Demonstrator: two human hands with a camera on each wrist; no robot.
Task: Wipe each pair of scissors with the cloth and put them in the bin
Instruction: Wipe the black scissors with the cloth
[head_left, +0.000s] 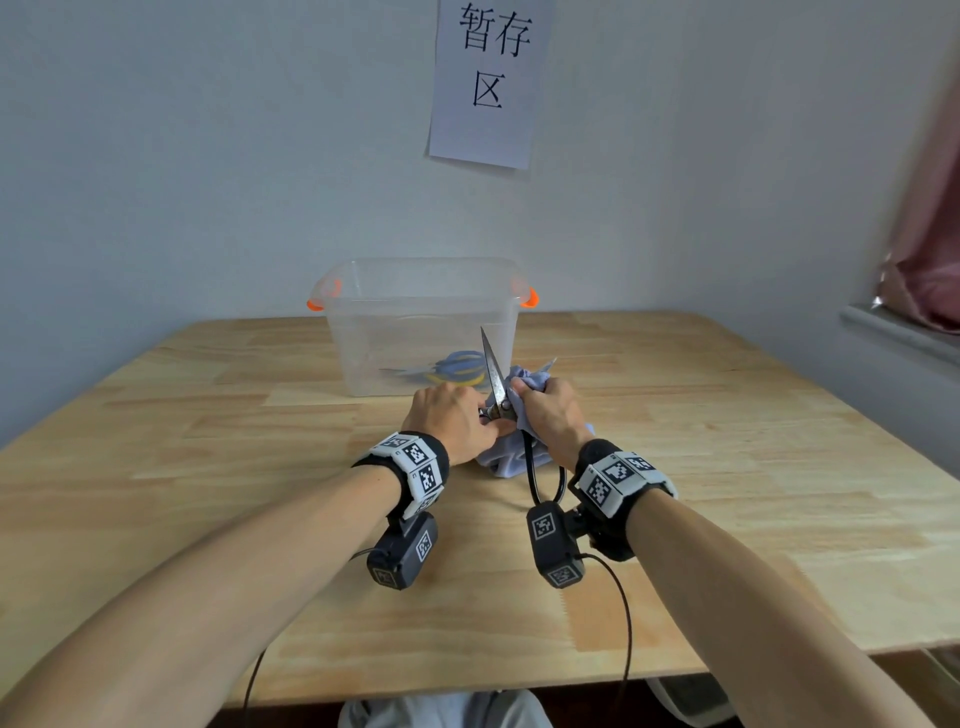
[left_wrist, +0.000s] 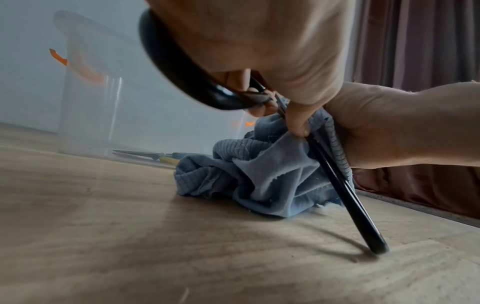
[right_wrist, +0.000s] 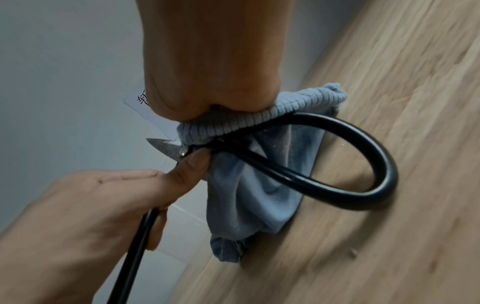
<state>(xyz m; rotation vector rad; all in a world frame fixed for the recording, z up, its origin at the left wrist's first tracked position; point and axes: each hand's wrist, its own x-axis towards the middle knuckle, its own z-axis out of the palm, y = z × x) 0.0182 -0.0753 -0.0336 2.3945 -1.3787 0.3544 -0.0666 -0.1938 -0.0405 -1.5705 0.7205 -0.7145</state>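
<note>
Large scissors (head_left: 494, 375) with black loop handles (right_wrist: 376, 164) stand with a bare steel blade pointing up and away, in front of the bin. My left hand (head_left: 491, 423) grips them at the pivot, thumb (right_wrist: 193, 164) by the rivet, with one handle loop (left_wrist: 182, 67) running under the palm. My right hand (head_left: 527, 389) grips a bunched blue cloth (head_left: 511, 460) around the scissors' right side. The cloth (left_wrist: 259, 174) hangs down onto the table. The other handle loop's tip (left_wrist: 374, 244) touches the wood. The clear bin (head_left: 363, 275) holds blue and yellow scissors (head_left: 457, 369).
The bin has orange handles (head_left: 318, 301) and stands at the back of the wooden table (head_left: 208, 467) against the wall. A paper sign (head_left: 485, 83) hangs above it. A pink curtain (head_left: 930, 249) and a sill are at the right. Wrist camera cables trail over the front edge.
</note>
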